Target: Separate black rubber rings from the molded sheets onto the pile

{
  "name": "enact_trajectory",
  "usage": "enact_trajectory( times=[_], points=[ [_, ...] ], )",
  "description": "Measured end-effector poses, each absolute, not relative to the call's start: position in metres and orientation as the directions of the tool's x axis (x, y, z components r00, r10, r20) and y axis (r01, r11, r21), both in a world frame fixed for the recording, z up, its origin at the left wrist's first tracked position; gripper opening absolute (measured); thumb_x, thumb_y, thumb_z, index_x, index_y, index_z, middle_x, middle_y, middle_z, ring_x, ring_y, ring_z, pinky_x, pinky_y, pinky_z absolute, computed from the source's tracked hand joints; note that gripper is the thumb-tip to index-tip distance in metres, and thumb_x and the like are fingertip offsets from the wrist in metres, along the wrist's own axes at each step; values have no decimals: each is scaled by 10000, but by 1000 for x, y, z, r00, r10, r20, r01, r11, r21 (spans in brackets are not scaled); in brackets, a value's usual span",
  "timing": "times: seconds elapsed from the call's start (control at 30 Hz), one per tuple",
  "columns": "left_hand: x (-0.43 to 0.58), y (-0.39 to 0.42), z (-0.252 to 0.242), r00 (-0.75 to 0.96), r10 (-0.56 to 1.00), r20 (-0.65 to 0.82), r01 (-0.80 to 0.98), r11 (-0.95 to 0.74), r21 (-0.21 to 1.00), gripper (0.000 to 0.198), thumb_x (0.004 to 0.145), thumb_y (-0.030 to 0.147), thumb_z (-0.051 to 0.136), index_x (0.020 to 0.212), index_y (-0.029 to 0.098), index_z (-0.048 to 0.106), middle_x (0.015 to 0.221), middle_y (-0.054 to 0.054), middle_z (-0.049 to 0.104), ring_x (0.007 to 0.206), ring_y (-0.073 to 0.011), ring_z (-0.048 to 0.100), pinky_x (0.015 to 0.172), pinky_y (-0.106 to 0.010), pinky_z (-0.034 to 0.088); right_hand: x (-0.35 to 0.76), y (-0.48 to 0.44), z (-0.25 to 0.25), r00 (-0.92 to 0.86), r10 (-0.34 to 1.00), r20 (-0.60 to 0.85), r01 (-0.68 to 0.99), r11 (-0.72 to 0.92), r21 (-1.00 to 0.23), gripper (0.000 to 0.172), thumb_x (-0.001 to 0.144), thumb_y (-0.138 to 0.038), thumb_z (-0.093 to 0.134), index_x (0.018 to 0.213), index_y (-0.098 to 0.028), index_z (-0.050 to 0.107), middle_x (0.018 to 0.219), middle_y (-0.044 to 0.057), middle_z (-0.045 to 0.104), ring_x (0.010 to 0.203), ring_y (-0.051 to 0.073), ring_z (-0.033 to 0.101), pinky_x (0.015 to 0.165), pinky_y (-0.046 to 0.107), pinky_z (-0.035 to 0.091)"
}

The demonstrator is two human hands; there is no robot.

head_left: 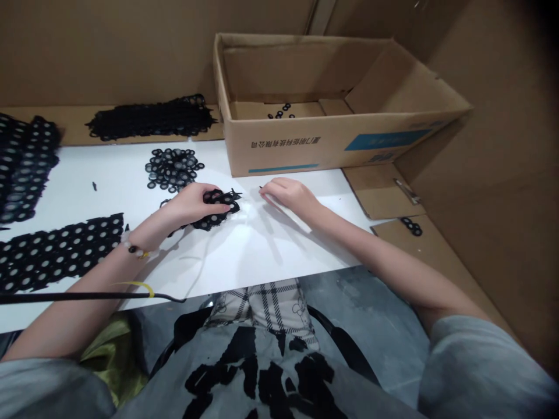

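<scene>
My left hand (194,203) is closed on a piece of black perforated sheet (213,220), thumb on top, just above the white tabletop. The sheet shows rows of pale round spots and a ragged right end. To its right, my right hand (286,195) pinches with its fingertips. A tiny dark tip (261,188) pokes out of that pinch; what it belongs to is hidden. Behind my left hand lies a pile of loose black rings (172,167). Another black perforated sheet (65,250) lies flat left of my left forearm.
A large open cardboard box (314,142) stands at the back, several black rings (286,107) inside. A stack of black strips (151,118) lies back left, more perforated sheets (26,169) at far left. A few rings (411,226) rest on cardboard at right. A black cable (87,297) crosses the front left.
</scene>
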State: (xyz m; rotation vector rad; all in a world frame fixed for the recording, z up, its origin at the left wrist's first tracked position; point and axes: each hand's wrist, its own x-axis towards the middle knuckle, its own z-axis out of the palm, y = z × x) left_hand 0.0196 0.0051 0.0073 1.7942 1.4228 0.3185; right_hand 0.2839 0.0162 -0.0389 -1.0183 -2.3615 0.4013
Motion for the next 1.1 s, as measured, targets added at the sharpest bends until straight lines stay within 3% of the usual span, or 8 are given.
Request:
enact_trajectory(
  times=[0.17,0.3,0.4,0.53,0.63,0.7,0.8,1.1],
  points=[
    [22,4,0,372,927,-38,703,-255,664,465,702,546,723,966,169,654,916,-55,690,842,-226,616,729,-289,430,310,23,-40,-704,657,269,587,752,-300,366,911,-80,397,1126,-181,676,1149,150,663,1074,255,573,914,417,462],
    [26,-1,-3,460,885,78,659,-398,638,517,736,524,710,1098,172,602,941,-58,674,836,-223,607,748,-298,440,288,10,-34,-586,742,324,487,643,-592,339,890,-257,555,1215,-198,632,1239,128,644,1124,245,578,956,440,476],
    [26,-3,-2,540,828,151,611,-509,606,487,788,486,661,1148,169,573,1042,-93,669,919,-247,603,816,-336,449,257,1,-35,-623,768,148,300,410,-861,421,747,-430,726,1074,-171,670,993,79,709,863,193,653,787,342,536],
    [19,-4,17,515,771,375,540,-631,557,432,782,412,656,1142,180,600,1242,-130,616,1151,-295,521,1022,-423,355,229,4,-49,-464,883,77,111,144,-983,351,765,-508,673,768,-159,634,671,5,632,648,142,622,660,273,500],
    [19,-20,44,259,850,459,319,-523,790,173,814,363,564,802,200,617,889,-71,639,905,-236,559,866,-380,426,224,13,-59,-372,926,57,46,79,-996,406,706,-555,699,667,-177,555,610,-26,566,572,121,581,595,250,465],
    [25,-40,63,129,922,365,-50,-362,931,273,843,363,460,616,213,481,619,-12,471,656,-183,482,679,-343,420,224,16,-62,-335,942,32,39,47,-998,432,684,-572,705,642,-185,518,572,-37,532,541,117,558,559,242,434],
    [38,-74,82,243,942,230,-342,-138,929,307,861,304,474,576,200,431,552,15,347,569,-148,402,593,-310,357,225,16,-62,-338,941,30,38,45,-998,429,695,-568,694,636,-185,508,556,-37,528,540,116,547,562,242,414],
    [57,-112,95,359,906,222,-451,-39,891,400,872,365,531,579,200,314,544,28,255,526,-136,296,530,-309,278,225,13,-57,-362,931,50,47,72,-996,402,714,-549,673,633,-190,508,532,-44,513,529,115,491,561,251,376]
  ],
)
